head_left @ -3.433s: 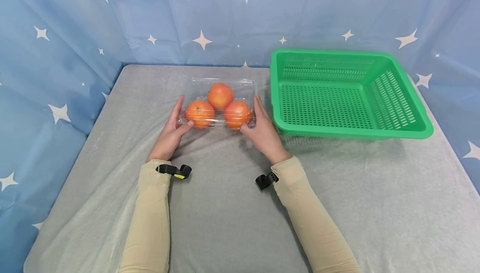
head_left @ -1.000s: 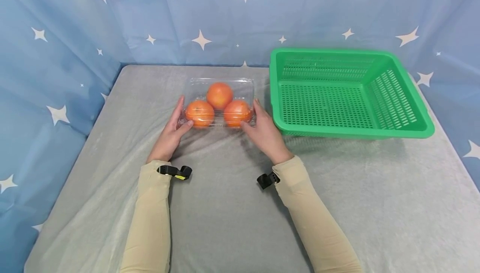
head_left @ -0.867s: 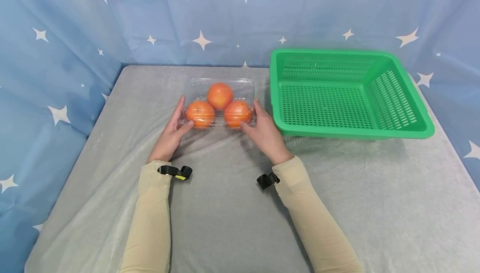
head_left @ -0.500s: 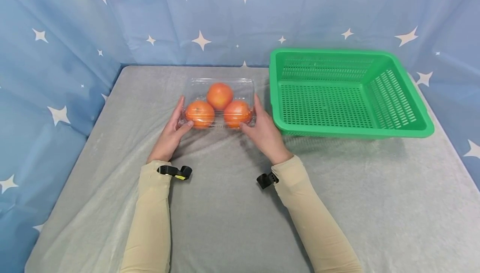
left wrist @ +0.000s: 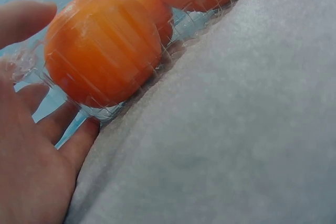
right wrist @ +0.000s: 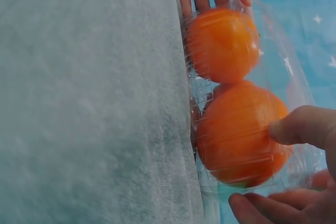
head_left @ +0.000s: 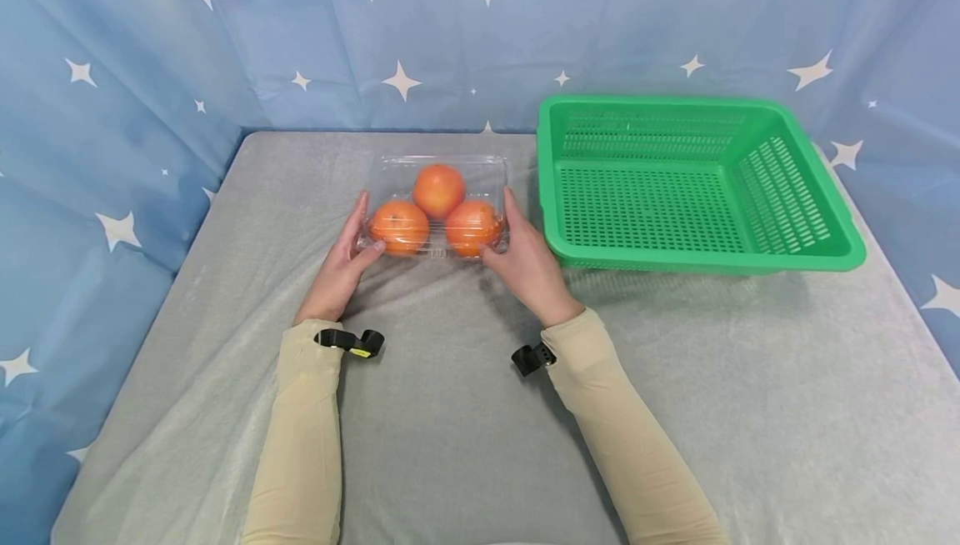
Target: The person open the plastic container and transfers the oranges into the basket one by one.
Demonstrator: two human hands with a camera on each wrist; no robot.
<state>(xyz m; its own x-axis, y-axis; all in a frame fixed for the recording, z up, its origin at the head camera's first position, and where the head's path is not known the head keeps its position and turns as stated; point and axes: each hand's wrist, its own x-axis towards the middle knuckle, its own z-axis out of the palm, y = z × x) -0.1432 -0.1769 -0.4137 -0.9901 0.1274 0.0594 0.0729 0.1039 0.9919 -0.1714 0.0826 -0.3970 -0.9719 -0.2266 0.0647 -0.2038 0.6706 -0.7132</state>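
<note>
Clear plastic clamshell box (head_left: 438, 205) resting on grey cloth-covered surface (head_left: 465, 412), just left of green perforated basket (head_left: 693, 187) and apart from it. Three orange-red tomatoes (head_left: 438, 190) packed inside, two toward the near edge, one behind, pressed against the thin ribbed walls.

Left hand (head_left: 339, 266) clasping the box's left end: thumb laid over the lid near the front corner, fingers along and under the side, as seen close up from the left wrist (left wrist: 31, 145). Right hand (head_left: 525, 257) mirroring at the right end, thumb pressing on the lid over the nearest tomato (right wrist: 239, 132), fingers curled beneath the rim. Both grips thus closed on the box, one at each short end; likely chosen to steady a flimsy shell whose lid could flex or pop under one-sided load. Basket sitting empty at the right, rim level. Starred blue cloth backdrop (head_left: 225, 45) enclosing the scene.
</note>
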